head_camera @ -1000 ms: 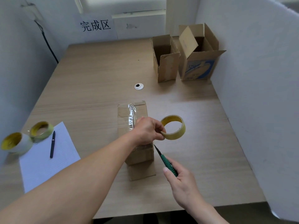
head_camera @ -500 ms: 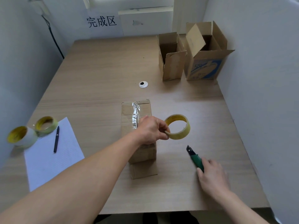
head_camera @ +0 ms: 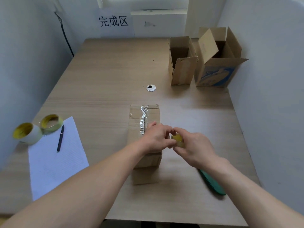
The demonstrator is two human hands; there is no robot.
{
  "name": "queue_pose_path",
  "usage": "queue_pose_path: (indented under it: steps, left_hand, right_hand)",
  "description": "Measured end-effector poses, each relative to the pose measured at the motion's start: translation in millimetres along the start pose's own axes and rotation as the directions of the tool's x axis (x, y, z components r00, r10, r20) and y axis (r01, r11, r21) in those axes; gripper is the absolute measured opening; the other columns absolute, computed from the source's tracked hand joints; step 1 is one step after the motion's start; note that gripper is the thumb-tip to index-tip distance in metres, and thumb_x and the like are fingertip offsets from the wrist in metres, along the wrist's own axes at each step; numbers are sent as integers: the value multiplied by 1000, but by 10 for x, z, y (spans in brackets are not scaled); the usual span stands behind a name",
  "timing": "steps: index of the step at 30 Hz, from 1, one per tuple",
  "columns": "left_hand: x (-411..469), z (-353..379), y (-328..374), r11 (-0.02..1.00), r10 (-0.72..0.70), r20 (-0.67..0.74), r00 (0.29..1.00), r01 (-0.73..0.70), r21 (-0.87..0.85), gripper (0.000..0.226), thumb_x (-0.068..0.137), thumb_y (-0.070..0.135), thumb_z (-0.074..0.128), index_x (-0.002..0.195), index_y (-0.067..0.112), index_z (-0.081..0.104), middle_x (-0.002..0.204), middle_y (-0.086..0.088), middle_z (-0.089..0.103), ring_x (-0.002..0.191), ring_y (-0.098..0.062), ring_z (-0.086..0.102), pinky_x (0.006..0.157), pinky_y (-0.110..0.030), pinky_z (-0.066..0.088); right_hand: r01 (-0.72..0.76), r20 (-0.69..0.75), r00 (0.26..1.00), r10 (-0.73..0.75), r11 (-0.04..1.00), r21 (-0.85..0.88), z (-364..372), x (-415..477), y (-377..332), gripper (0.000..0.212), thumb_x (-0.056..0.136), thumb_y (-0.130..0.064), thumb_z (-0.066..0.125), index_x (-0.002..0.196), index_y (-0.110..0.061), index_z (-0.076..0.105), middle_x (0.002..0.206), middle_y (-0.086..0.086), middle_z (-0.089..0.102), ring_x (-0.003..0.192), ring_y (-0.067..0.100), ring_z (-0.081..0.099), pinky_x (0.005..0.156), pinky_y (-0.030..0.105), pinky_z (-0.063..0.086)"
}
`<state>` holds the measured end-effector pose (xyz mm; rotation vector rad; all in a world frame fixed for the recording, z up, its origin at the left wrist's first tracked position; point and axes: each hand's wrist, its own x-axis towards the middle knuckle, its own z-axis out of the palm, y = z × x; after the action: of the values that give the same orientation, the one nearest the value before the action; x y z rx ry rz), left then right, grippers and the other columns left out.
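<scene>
A long closed cardboard box (head_camera: 144,116) lies in the middle of the wooden table, with a strip of clear tape (head_camera: 143,120) along its top seam. Just right of the box, my left hand (head_camera: 157,139) and my right hand (head_camera: 195,149) meet around a yellow tape roll (head_camera: 177,138). Both hands' fingers curl on the roll, which is mostly hidden between them. A green utility knife (head_camera: 212,183) lies on the table under my right forearm, with no hand on it.
Two open cardboard boxes (head_camera: 181,63) (head_camera: 217,63) stand at the back right by the wall. A white sheet (head_camera: 54,155) with a black pen (head_camera: 60,138) and two tape rolls (head_camera: 27,133) (head_camera: 51,121) lies front left. A cable grommet (head_camera: 151,88) sits mid-table.
My right hand set the green knife down on the table, let go of it and moved up to the tape roll. My left hand kept hold of the roll.
</scene>
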<state>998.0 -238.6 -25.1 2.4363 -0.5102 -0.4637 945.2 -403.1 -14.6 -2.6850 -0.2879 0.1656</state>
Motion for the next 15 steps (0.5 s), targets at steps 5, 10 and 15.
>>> queue_pose_path:
  steps: [5, 10, 15]
  left_hand:
    - [-157, -61, -141, 996, 31, -12, 999, -32, -84, 28, 85, 33, 60, 110, 23, 50, 91, 10, 71, 85, 0, 52, 120, -38, 11]
    - [-239, -61, -187, 977, 170, 45, 984, -175, 119, 55, 63, 35, 55, 114, 15, 50, 101, 2, 58, 103, -19, 48, 113, -35, 17]
    - [-237, -6, -281, 915, 297, 67, 952, -304, 263, 69, 64, 34, 63, 128, 11, 48, 115, -3, 52, 113, -21, 44, 115, -38, 10]
  right_hand:
    - [-89, 218, 971, 94, 996, -33, 125, 100, -14, 44, 90, -41, 55, 134, -39, 49, 113, -9, 69, 104, 23, 62, 80, 33, 48]
    - [-161, 245, 957, 153, 987, 11, 234, 207, -79, 13, 87, -31, 54, 96, -40, 56, 98, -11, 67, 95, 21, 61, 74, 32, 48]
    - [-222, 285, 930, 233, 972, -71, 275, 351, -176, 9, 76, -20, 56, 74, -29, 57, 82, -8, 64, 81, 21, 59, 60, 27, 38]
